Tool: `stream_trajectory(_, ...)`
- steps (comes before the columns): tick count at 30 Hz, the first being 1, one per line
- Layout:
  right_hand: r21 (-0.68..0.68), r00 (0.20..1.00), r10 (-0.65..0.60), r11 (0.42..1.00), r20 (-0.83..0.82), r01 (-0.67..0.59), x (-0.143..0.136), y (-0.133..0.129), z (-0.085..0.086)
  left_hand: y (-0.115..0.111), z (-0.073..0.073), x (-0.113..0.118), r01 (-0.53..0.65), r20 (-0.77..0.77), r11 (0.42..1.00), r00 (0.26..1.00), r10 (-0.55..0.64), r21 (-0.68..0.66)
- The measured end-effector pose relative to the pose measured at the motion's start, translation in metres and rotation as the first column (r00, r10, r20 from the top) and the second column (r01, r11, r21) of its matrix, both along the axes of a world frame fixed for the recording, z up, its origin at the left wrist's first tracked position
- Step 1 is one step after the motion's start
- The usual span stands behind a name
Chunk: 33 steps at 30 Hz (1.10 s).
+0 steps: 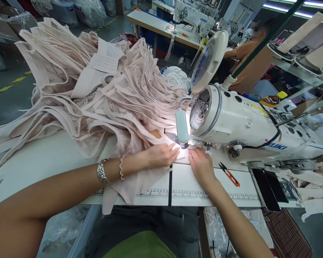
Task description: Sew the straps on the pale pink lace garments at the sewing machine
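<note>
My left hand (164, 154) is closed, its fingertips pinching a pale pink-beige fabric piece (140, 182) just left of the needle area. The fabric drapes under my left forearm and over the table's front edge. My right hand (201, 165) presses its bunched fingertips on the brightly lit edge of the fabric, just below the sewing machine (231, 114) head. A small pale green lamp (182, 125) partly hides the needle and presser foot. Behind my left hand rises a large heap of matching garment pieces (140, 82), some with lace patterning.
Orange-handled thread snips (229, 174) lie right of my right hand. Beyond them, a phone (265, 190) rests near the table's front edge. A ruler strip (188, 194) runs along that edge. Another sewing machine (193, 18) and a person in brown (250, 64) are behind.
</note>
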State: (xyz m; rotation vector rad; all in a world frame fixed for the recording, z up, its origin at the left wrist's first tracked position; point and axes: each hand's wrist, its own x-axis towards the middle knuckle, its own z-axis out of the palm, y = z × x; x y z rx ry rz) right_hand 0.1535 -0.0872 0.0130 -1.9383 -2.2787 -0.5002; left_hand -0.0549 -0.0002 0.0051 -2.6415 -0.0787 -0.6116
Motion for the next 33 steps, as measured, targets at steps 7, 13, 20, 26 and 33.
stream_trajectory(7,-0.339,0.960,-0.228,0.901,0.163,0.272,-0.019,0.008,0.037,-0.057,-0.005,0.019,-0.144,-0.076,0.989,0.987,0.142,-0.020)
stream_trajectory(13,-0.420,0.934,-0.305,0.834,0.188,0.357,-0.027,0.019,0.046,-0.032,0.010,0.002,-0.368,-0.200,0.925,0.917,0.345,-0.091)
stream_trajectory(20,-0.365,0.965,-0.249,0.909,-0.087,0.201,-0.038,0.030,0.023,-0.032,0.008,-0.002,-0.298,-0.115,0.929,0.953,0.279,-0.218)
stream_trajectory(26,-0.225,0.965,-0.207,0.960,-0.162,0.169,-0.037,0.012,0.009,-0.016,0.001,-0.010,-0.328,-0.056,0.752,0.930,0.363,-0.572)
stream_trajectory(33,-0.172,0.916,-0.189,0.976,-0.353,0.135,-0.030,0.013,0.000,-0.040,-0.009,-0.004,-0.116,0.078,0.838,0.980,0.185,-0.534)
